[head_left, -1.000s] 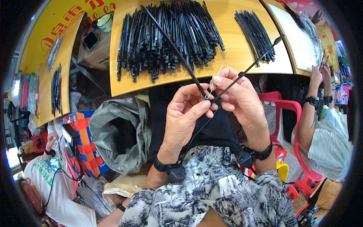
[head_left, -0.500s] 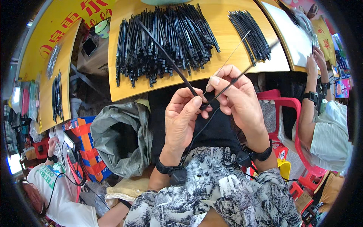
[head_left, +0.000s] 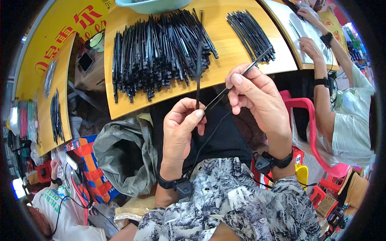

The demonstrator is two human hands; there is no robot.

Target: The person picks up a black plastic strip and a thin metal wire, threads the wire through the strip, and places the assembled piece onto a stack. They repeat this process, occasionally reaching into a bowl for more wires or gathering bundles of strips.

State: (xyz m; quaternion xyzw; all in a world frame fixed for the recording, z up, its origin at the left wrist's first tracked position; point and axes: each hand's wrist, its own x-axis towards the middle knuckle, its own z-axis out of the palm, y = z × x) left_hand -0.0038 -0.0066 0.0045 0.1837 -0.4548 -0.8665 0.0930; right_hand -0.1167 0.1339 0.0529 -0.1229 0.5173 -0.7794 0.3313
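My left hand (head_left: 181,128) pinches the lower end of a long black strip (head_left: 198,68) that stands nearly upright in front of the table edge. My right hand (head_left: 257,96) grips a thin metal rod (head_left: 241,76) that slants from upper right down to the left, where its end meets the strip at my left fingertips. Both hands hover just below the front edge of the yellow wooden table (head_left: 225,52). A large heap of black strips (head_left: 157,48) lies on the table beyond my hands. A smaller bundle of black strips (head_left: 249,34) lies to its right.
A pale green basin (head_left: 155,5) stands at the table's far edge. A grey-green bag (head_left: 124,156) gapes open at my left knee. On the right a person in a white shirt (head_left: 350,120) sits on a pink plastic chair (head_left: 309,132), hands on a neighbouring table. More strips (head_left: 56,116) lie on a left table.
The black strip swung from slanting up-left to nearly upright in my left hand. My right hand moved slightly to the right, and the head view tilted down a little.
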